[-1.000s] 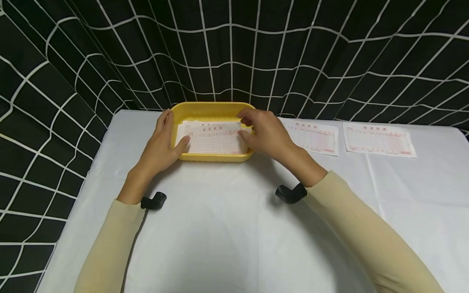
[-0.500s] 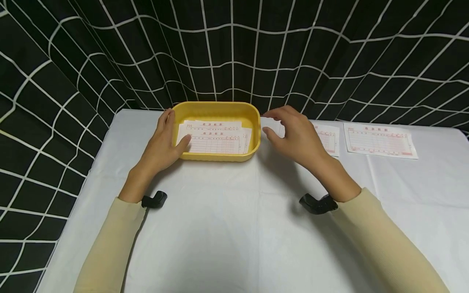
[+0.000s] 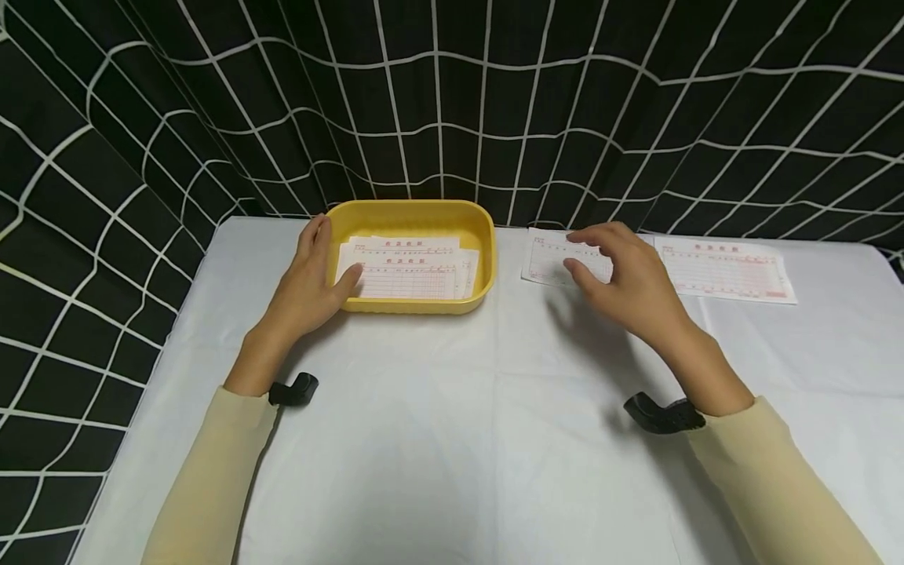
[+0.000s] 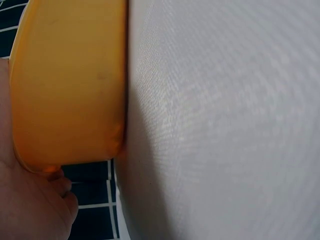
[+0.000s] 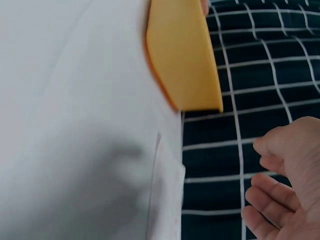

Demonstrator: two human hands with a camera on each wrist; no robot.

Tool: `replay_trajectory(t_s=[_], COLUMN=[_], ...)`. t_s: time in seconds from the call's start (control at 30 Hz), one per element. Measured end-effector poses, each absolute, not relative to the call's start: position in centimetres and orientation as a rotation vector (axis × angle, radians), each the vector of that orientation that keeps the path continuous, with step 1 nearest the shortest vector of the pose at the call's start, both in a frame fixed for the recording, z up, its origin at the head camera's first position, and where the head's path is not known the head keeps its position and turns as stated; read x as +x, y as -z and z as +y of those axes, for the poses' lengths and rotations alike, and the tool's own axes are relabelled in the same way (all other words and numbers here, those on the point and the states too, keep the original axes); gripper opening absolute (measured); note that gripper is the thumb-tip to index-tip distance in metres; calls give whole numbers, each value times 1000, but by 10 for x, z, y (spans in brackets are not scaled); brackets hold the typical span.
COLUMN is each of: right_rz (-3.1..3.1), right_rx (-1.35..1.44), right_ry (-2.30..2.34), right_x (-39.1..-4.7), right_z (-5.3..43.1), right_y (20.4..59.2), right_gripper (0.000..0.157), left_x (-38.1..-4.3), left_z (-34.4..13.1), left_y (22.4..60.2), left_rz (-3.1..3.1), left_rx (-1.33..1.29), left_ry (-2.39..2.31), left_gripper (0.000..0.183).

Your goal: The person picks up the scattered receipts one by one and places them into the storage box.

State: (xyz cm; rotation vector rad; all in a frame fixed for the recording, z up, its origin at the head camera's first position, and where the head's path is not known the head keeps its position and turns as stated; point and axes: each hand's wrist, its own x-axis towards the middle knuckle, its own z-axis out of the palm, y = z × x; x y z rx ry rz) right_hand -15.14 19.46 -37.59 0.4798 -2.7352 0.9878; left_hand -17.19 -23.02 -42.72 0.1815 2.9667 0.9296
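In the head view a yellow plastic basket [image 3: 417, 307] stands at the back left of the table, with several white receipt slips [image 3: 406, 281] printed in red lying overlapped inside. My left hand [image 3: 300, 286] grips its left end, thumb over the rim and fingers along the outside; the left wrist view shows the palm against the basket wall [image 4: 70, 85]. Above a single receipt slip [image 3: 551, 257] right of the basket hovers my right hand [image 3: 628, 282], thumb and fingers apart with nothing between them. That hand hides the slip's right part. The right wrist view shows its loosely bent fingers [image 5: 272, 200].
Another receipt slip [image 3: 727, 271] lies flat farther right near the back edge. A white cloth [image 3: 438, 439] covers the table. Behind it and at the left hangs a black curtain [image 3: 466, 94] with a white grid.
My right hand has left the slips inside the basket and moved right, over the nearer loose slip. The topmost slip in the basket lies a little farther left. My left hand stays put.
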Motion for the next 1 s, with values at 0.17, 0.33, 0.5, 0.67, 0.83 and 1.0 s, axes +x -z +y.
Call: replay_trajectory(t_s=[0.17, 0.33, 0.5, 0.67, 0.83, 1.0], right_rz=[-2725, -2701, -2698, -2703, -2706, -2730], right_rx=[418, 352, 297, 226, 175, 115], right_ry=[-989, -981, -970, -981, -988, -974], right_x=[-149, -148, -146, -145, -149, -153], right_z=[212, 231, 247, 262, 278, 294], right_y=[382, 390, 398, 406, 414, 412], right_gripper=[31, 29, 30, 32, 33, 37], left_x=[-172, -171, -171, -171, -171, -171], left_z=[-232, -232, -232, -233, -234, -231], left_y=[428, 429, 429, 429, 428, 428], left_rz=[2970, 2972, 2974, 2975, 2975, 2973], left_rx=[190, 206, 211, 207, 192, 197], left_ry=[-928, -942, -951, -945, -940, -972], left_gripper=[93, 92, 92, 92, 92, 92])
